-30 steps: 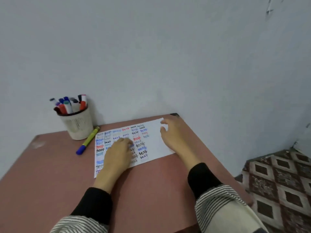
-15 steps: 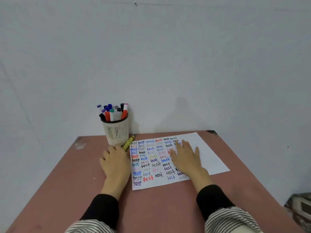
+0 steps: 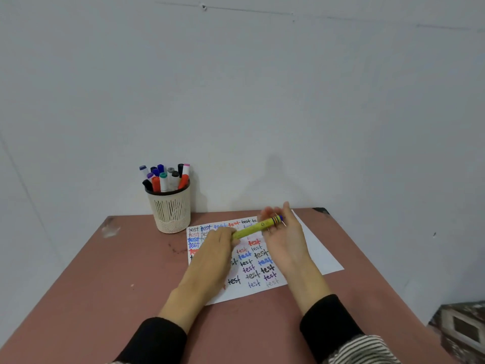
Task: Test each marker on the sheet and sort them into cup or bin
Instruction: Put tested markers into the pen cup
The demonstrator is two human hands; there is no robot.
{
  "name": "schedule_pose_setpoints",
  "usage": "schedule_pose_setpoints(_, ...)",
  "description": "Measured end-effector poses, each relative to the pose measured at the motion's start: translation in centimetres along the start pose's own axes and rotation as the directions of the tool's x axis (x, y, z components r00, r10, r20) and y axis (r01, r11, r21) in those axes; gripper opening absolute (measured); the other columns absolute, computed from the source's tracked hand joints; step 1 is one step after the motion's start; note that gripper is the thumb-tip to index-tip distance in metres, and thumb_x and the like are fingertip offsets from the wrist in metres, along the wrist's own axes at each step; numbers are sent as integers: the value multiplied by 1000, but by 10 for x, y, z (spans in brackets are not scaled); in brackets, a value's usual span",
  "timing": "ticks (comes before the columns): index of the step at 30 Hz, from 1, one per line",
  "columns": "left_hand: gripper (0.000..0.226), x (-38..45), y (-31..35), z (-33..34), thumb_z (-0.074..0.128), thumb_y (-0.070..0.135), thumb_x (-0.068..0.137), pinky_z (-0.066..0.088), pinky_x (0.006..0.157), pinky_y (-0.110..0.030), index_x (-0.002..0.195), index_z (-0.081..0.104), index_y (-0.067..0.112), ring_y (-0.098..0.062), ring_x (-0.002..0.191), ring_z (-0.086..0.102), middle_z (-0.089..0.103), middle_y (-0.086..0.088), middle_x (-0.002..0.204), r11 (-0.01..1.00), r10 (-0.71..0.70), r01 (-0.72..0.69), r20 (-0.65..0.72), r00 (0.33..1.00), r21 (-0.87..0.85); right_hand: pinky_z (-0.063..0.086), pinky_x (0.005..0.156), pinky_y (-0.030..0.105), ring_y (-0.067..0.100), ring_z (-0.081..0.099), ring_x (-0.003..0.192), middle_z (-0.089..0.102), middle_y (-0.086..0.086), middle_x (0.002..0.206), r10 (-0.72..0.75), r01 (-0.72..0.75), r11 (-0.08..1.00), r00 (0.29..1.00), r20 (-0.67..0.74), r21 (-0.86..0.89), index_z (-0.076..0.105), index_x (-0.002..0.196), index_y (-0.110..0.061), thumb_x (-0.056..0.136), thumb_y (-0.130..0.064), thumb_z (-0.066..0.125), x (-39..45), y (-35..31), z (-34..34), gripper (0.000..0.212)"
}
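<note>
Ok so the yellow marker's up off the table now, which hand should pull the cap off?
Probably the right hand. Its fingers are already at the blue capped end of the yellow marker, while the left hand grips the other end of the barrel above the test sheet and can steady it.

Table (image 3: 105,298): we see a matt reddish-brown top, scuffed in places.
Sheet (image 3: 315,253): thin matt white paper.
Cup (image 3: 172,214): cream slotted plastic.
Marker (image 3: 256,227): smooth yellow plastic.
</note>
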State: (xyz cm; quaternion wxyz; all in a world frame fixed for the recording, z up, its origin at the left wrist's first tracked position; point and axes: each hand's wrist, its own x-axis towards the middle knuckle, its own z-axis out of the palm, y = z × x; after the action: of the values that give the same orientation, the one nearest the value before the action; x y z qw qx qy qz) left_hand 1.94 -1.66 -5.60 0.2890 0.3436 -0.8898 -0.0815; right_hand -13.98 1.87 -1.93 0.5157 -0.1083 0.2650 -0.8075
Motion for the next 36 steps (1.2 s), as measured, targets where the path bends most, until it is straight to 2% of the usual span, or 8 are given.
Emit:
schedule_pose_setpoints(2, 26, 2, 3, 0, 25, 42, 102, 41, 76, -33, 101, 41, 21, -15, 87, 41, 47, 4, 98, 997, -19, 14, 85, 996, 70, 43, 62, 26, 12, 36, 47, 35, -2, 54, -2, 4, 997, 1000, -20, 77, 38, 58, -17, 96, -32, 57, -2, -3, 0, 45)
schedule_pose_setpoints(4, 24, 4, 10, -2, 28, 42, 103, 36, 69, -33, 92, 34, 23, -18, 82, 43, 46, 5, 91, 994, -46, 29, 165, 985, 107, 32, 46, 23, 11, 19, 40, 18, -5, 47, -11, 14, 999, 999, -51, 43, 25, 52, -21, 97, -31, 56, -4, -8, 0, 56)
schedule_pose_setpoints(10, 32, 4, 29, 3, 25, 46, 103, 34, 66, -37, 103, 37, 16, -30, 77, 54, 57, -8, 83, 985, 36, -79, 263, 964, 156, 17, 33, 21, 9, 12, 35, 12, -7, 44, -33, 32, 999, 989, -144, -9, 20, 52, -23, 96, -21, 55, -2, -22, -6, 56)
schedule_pose_setpoints(14, 32, 1, 27, 4, 26, 48, 102, 30, 62, -35, 95, 35, 18, -25, 67, 45, 41, 1, 66, 995, 56, -76, 263, 963, 66, 15, 34, 21, 8, 10, 35, 12, -7, 44, -37, 31, 997, 995, -91, -69, 20, 55, -23, 97, -22, 54, -6, -23, -2, 54)
schedule_pose_setpoints(22, 41, 1, 29, 9, 33, 51, 101, 38, 62, -37, 78, 38, 17, -17, 57, 39, 44, -2, 62, 987, 32, 11, 255, 966, -163, 13, 35, 21, 8, 10, 34, 12, -7, 42, -32, 29, 992, 999, -19, -125, 22, 48, -23, 97, -24, 55, -6, -30, -3, 59)
schedule_pose_setpoints(30, 37, -4, 23, 15, 41, 51, 98, 29, 53, -27, 73, 36, 24, -10, 51, 31, 37, 6, 56, 933, 1, 67, 191, 982, -353, 19, 38, 21, 8, 14, 36, 16, -7, 43, -38, 48, 990, 996, 79, -129, 25, 51, -22, 97, -27, 54, -6, -28, -2, 54)
schedule_pose_setpoints(33, 29, -1, 17, 13, 51, 46, 96, 28, 52, -21, 78, 44, 25, -6, 51, 31, 39, 9, 55, 857, -78, 150, 164, 983, -493, 39, 55, 24, 11, 31, 45, 32, -3, 51, -27, 36, 994, 995, 94, -102, 42, 61, -15, 97, -25, 53, -1, -20, -2, 39)
schedule_pose_setpoints(36, 16, 0, 13, 9, 57, 38, 95, 29, 50, -18, 94, 47, 27, -7, 50, 34, 49, -4, 56, 813, -129, 218, 199, 972, -539, 49, 80, 29, 14, 57, 65, 57, 4, 72, 50, -36, 990, 994, 101, -135, 61, 83, -5, 94, -16, 59, 1, -13, -4, 15)
